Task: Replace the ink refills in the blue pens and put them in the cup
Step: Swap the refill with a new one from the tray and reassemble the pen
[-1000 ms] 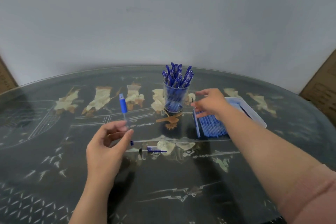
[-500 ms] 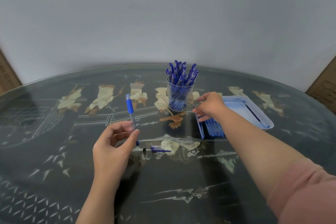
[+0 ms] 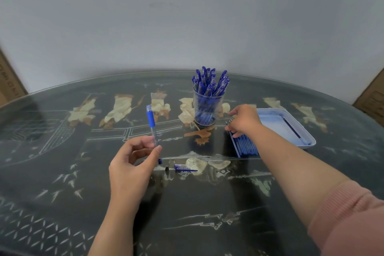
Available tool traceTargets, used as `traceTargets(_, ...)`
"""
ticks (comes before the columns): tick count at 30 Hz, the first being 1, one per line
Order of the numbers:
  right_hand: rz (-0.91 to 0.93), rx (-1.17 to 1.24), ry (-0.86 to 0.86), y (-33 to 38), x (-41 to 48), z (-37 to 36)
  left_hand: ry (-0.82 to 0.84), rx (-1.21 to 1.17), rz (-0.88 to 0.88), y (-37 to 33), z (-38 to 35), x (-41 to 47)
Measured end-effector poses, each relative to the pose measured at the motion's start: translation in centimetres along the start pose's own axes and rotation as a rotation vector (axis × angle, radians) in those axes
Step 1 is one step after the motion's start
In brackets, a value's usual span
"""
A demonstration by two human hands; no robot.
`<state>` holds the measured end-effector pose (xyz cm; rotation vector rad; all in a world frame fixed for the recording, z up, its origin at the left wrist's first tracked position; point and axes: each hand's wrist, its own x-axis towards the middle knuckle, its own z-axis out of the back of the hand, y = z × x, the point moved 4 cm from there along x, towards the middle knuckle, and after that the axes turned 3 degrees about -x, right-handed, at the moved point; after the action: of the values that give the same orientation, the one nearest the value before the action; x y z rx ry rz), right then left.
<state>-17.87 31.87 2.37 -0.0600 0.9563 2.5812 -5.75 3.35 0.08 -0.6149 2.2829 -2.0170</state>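
Right hand [image 3: 243,119] lower, one pen [image 3: 152,129]

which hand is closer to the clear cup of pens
Right. The right hand reaches onto the refill stack just right of the cup. The left hand holds a pen barrel well in front and to the cup's left.

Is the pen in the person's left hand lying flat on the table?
No, the left hand holds the pen barrel roughly upright above the table, pinched between thumb and fingers, blue grip end up.

refills [image 3: 246,147] under right hand [image 3: 243,120] (partly) — boxes cropped
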Motion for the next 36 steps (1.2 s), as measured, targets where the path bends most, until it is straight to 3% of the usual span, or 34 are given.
traceTargets(36, 0.032, -0.031, -0.023, 0.10, -0.87, -0.04, -0.006, 0.031, 0.033, -0.19, -0.10, -0.12)
